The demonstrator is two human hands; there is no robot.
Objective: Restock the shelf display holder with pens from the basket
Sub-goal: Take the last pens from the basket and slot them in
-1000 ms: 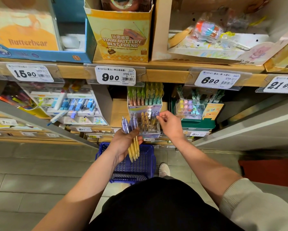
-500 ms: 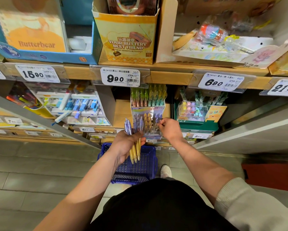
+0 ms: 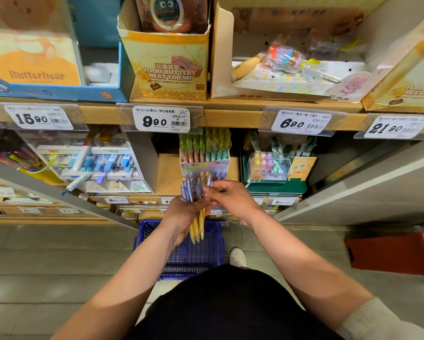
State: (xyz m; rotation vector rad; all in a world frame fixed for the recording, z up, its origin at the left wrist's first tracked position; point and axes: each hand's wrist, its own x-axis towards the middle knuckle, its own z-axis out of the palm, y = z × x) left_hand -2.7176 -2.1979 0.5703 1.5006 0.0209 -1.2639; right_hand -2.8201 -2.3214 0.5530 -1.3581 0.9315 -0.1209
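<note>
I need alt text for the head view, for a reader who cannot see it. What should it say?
From above, a person's left hand grips a bundle of pens while the right hand pinches the top of one, just in front of the display holder. A blue basket sits below the hands.

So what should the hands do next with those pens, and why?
The left hand grips the pens in a bunch, the right hand seems to pinch one by its cap, and the display holder stands just behind. So probably draw that pen out and slot it in.
</note>
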